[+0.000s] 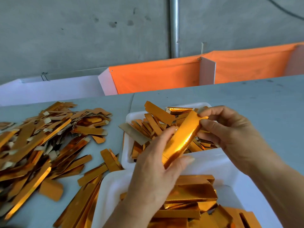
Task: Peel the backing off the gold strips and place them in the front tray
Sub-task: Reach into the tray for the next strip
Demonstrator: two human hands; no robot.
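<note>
1. Fingers [204, 125] of right hand [230, 134] pinch the gold strip's [181, 139] top end; left hand [156, 168] grips its lower end, above the trays.
2. Peeling step, I'd guess.
3. Next: drop it in the front tray [108, 191].

1. My left hand [153, 163] is bare, with no glove, ring or watch showing.
2. My right hand [230, 130] is bare too.
3. My nails are short and plain.
4. Both forearms show uncovered; no sleeve reaches into view.
</note>
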